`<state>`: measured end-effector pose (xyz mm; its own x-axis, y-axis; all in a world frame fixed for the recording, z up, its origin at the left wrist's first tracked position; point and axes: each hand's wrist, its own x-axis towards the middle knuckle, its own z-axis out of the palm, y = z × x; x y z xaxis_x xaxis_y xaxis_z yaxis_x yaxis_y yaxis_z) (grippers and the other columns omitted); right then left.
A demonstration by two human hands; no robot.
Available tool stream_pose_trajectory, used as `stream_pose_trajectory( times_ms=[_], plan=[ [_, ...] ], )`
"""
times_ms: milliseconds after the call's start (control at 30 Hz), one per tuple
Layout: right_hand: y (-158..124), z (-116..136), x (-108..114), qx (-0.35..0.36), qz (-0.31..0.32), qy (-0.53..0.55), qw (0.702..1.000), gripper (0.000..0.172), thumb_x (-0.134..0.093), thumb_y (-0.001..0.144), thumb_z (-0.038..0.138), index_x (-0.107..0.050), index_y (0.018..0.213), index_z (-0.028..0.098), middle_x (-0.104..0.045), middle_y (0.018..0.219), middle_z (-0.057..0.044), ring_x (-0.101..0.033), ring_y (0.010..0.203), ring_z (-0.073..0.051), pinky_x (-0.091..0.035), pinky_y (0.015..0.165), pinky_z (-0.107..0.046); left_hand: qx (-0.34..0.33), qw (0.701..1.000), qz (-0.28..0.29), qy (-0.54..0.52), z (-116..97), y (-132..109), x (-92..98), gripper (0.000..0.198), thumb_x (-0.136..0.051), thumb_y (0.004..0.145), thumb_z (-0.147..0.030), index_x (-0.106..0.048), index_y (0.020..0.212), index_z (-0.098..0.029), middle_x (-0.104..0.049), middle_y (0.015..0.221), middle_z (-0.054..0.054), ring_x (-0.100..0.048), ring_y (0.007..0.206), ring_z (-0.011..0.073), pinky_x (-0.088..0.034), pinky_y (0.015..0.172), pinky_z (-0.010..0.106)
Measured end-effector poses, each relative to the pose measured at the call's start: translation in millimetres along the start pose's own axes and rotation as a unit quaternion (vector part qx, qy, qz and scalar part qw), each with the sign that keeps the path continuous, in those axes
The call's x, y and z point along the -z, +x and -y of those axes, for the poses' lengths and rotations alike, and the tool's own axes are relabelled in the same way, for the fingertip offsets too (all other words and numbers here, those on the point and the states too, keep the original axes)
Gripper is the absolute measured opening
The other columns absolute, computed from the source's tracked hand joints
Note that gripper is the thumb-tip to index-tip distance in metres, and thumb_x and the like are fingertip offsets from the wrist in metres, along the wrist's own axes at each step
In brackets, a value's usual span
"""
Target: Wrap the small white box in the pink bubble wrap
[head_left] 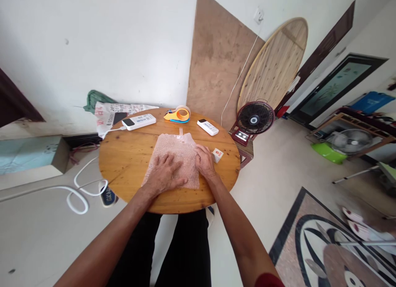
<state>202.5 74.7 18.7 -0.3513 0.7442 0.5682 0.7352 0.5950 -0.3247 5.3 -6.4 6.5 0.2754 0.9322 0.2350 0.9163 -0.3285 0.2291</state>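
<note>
A sheet of pinkish, see-through bubble wrap (176, 147) lies on the round wooden table (123, 167) in front of me. My left hand (165, 171) rests flat on its lower left part, fingers spread. At the wrap's right edge, my right hand (204, 161) has its fingers curled and closed on the border; the fingertips are partly hidden. A short strip of clear tape (181, 131) sticks out from the wrap's far edge. Beyond it stands an orange and blue tape dispenser (177, 114) with a roll in it.
A white device (139, 121) with a cable lies at the back left, a second white device (208, 127) at the back right. Near my right hand is a small printed packet (217, 155). A fan (255, 118) stands on a stool beside the table; a cable (77, 196) loops at left.
</note>
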Motion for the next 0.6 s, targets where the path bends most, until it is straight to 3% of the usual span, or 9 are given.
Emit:
stream_pose_trajectory(
  times_ms=[100,167,267,333,467,600],
  plan=[
    [5,2,20,-0.014,-0.021,-0.026,0.999,0.035,-0.043,0.083,0.011,-0.070,0.104,0.018,-0.061,0.128,-0.009,-0.049,0.122,-0.023,-0.035,0.110,-0.038,-0.003,1.000,-0.003,-0.002,1,0,-2.1,0.072,-0.056,0.076,-0.069,-0.058,0.133,-0.025,-0.041,0.148,0.019,-0.028,0.141,0.0399,-0.017,0.113,0.062],
    [6,-3,38,-0.056,-0.008,-0.057,0.997,0.036,-0.048,0.084,0.018,-0.065,0.116,0.018,-0.056,0.135,-0.010,-0.046,0.126,-0.024,-0.032,0.111,-0.040,-0.005,1.000,-0.009,-0.005,2,0,-4.2,0.072,-0.055,0.076,-0.070,-0.058,0.132,-0.025,-0.041,0.149,0.019,-0.029,0.141,0.0400,-0.017,0.112,0.063],
    [2,-16,63,-0.147,0.067,-0.120,0.980,0.055,-0.058,0.081,0.030,-0.052,0.134,0.016,-0.050,0.142,-0.014,-0.046,0.128,-0.029,-0.034,0.108,-0.044,-0.009,1.000,-0.018,-0.009,3,1,-6.4,0.071,-0.056,0.076,-0.069,-0.059,0.131,-0.025,-0.041,0.148,0.019,-0.029,0.141,0.0401,-0.018,0.112,0.063],
    [-4,-26,75,-0.198,0.123,-0.151,0.961,0.062,-0.062,0.079,0.034,-0.048,0.136,0.015,-0.054,0.136,-0.017,-0.049,0.124,-0.031,-0.037,0.103,-0.044,-0.010,1.000,-0.021,-0.012,3,1,-6.8,0.070,-0.056,0.076,-0.069,-0.059,0.130,-0.024,-0.042,0.148,0.019,-0.030,0.140,0.0405,-0.018,0.111,0.063],
    [-13,-38,83,-0.249,0.160,-0.142,0.945,0.041,-0.060,0.079,0.034,-0.060,0.116,0.016,-0.067,0.111,-0.013,-0.061,0.102,-0.028,-0.044,0.087,-0.038,-0.006,1.000,-0.022,-0.017,2,0,-7.4,0.070,-0.058,0.075,-0.068,-0.060,0.130,-0.025,-0.042,0.148,0.018,-0.030,0.140,0.0412,-0.017,0.112,0.064],
    [-10,-34,86,-0.300,0.104,-0.036,0.948,0.032,-0.067,0.072,0.037,-0.065,0.097,0.017,-0.070,0.091,-0.008,-0.063,0.084,-0.024,-0.045,0.076,-0.035,0.000,1.000,-0.021,-0.018,2,0,-8.8,0.071,-0.058,0.075,-0.067,-0.058,0.132,-0.026,-0.040,0.150,0.017,-0.029,0.141,0.0406,-0.016,0.113,0.063]
  ],
)
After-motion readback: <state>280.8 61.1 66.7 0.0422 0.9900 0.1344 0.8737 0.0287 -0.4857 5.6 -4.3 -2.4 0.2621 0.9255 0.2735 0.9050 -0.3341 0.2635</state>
